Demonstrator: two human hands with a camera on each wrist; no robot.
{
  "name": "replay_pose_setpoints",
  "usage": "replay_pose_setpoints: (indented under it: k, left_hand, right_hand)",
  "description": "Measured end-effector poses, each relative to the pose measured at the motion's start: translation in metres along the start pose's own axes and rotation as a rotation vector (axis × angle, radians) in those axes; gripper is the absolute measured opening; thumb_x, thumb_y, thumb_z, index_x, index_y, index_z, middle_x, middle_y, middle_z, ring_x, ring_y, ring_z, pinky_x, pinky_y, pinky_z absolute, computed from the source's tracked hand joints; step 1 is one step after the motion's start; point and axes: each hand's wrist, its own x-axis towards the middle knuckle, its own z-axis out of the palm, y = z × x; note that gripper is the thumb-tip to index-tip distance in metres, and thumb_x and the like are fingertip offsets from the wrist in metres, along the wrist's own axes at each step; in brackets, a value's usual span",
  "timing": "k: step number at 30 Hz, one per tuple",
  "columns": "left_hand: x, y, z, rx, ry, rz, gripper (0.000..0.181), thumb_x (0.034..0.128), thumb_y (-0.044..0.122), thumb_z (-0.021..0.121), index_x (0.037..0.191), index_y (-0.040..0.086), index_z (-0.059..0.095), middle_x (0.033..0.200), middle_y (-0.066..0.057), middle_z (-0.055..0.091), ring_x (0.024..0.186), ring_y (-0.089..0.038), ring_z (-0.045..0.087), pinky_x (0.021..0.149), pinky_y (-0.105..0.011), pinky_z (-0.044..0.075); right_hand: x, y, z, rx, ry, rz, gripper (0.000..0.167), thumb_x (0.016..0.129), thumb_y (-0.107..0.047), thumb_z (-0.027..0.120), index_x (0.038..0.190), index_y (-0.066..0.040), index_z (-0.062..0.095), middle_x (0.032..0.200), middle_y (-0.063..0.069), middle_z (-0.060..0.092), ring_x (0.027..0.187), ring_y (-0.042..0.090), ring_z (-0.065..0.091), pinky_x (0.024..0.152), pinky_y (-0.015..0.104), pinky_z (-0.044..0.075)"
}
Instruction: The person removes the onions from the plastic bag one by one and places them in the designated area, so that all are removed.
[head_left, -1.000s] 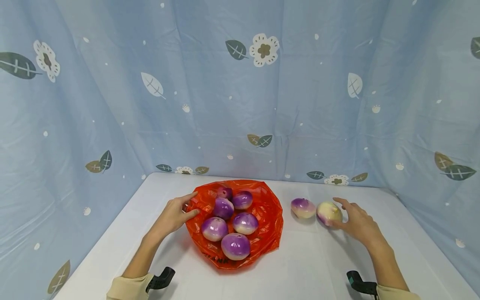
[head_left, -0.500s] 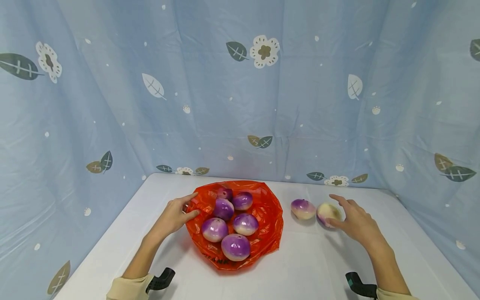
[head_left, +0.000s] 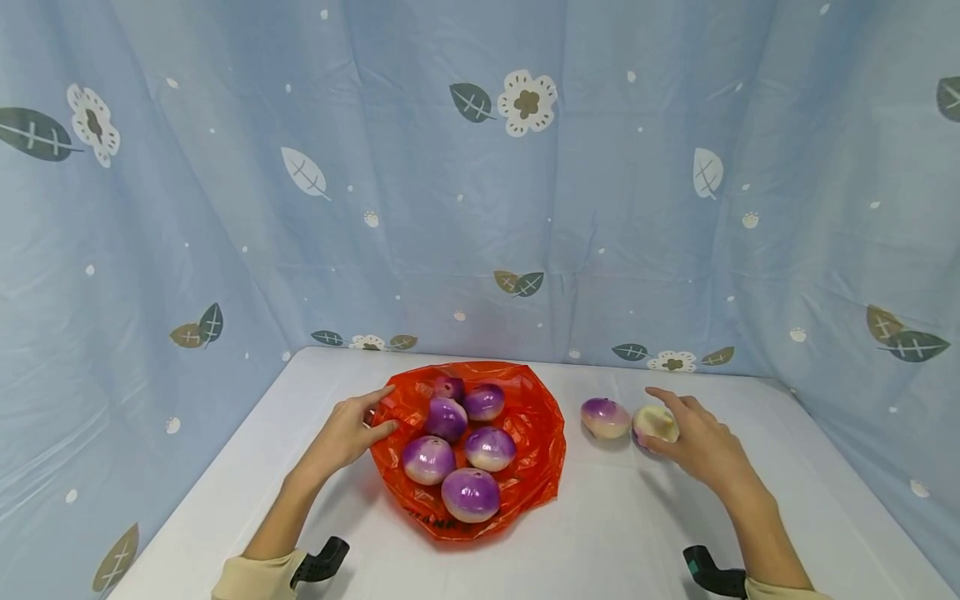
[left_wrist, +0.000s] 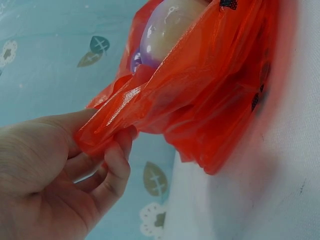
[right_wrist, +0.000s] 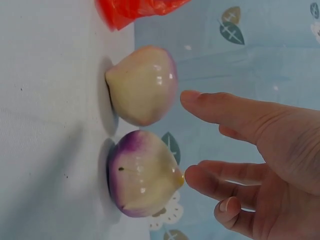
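Two purple-and-cream turnips lie on the white table to the right of a red plastic bag [head_left: 536, 433]. Over the right one, a turnip [head_left: 651, 423] with its pale side up, hovers my right hand [head_left: 708, 442], fingers spread and holding nothing. In the right wrist view a gap shows between thumb and the pale turnip [right_wrist: 145, 85]; the other turnip [right_wrist: 142, 175] has its tip close to a fingertip. My left hand [head_left: 341, 433] pinches the bag's left rim between thumb and fingers, as the left wrist view shows with the bunched red plastic [left_wrist: 120, 115].
Several turnips [head_left: 471, 494] sit inside the spread-out bag. The left turnip [head_left: 605, 418] on the table lies between the bag and the right one. A blue patterned curtain [head_left: 450, 208] hangs behind and beside the white table [head_left: 600, 533].
My right hand has shifted slightly left over the right turnip, which has tipped a little with its pale side turning up. The left hand stays at the bag's rim.
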Motion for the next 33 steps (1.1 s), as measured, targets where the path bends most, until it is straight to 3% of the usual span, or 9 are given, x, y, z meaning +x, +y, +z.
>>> replay_pose_setpoints:
  k: [10,17,24,33]
  left_hand:
    - [-0.001,0.001,-0.001,0.012,0.002,-0.004,0.057,0.0863,0.011,0.073,0.138,-0.003,0.053,0.097,-0.013,0.07,0.075,-0.017,0.059,0.061,-0.017,0.052]
    - [-0.001,0.001,-0.001,0.007,0.0,-0.003,0.057,0.0864,0.011,0.073,0.138,-0.003,0.053,0.098,-0.014,0.07,0.075,-0.016,0.06,0.061,-0.016,0.052]
    - [-0.001,0.001,-0.001,0.014,0.006,0.0,0.057,0.0862,0.011,0.073,0.138,-0.003,0.053,0.098,-0.014,0.07,0.075,-0.016,0.059,0.061,-0.016,0.052]
    - [-0.001,0.0,-0.001,0.02,0.01,0.006,0.057,0.0859,0.011,0.073,0.137,-0.003,0.054,0.094,-0.012,0.069,0.073,-0.016,0.057,0.059,-0.018,0.052]
  right_hand:
    - [-0.001,-0.012,0.008,0.026,0.042,-0.06,0.074,0.08,-0.036,0.079,0.144,-0.018,0.045,0.129,0.028,0.055,0.101,0.05,0.063,0.069,0.064,0.052]
    - [0.001,-0.021,0.012,0.023,0.038,-0.062,0.074,0.08,-0.032,0.08,0.144,-0.019,0.046,0.13,0.027,0.055,0.107,0.051,0.061,0.073,0.066,0.052]
    - [0.0,-0.027,0.017,0.02,0.059,-0.106,0.072,0.079,-0.033,0.08,0.142,-0.02,0.048,0.126,0.024,0.058,0.094,0.044,0.067,0.062,0.056,0.055]
    - [-0.001,-0.038,0.021,0.027,0.084,-0.137,0.069,0.077,-0.034,0.082,0.138,-0.02,0.053,0.119,0.019,0.062,0.099,0.04,0.066,0.066,0.06,0.055]
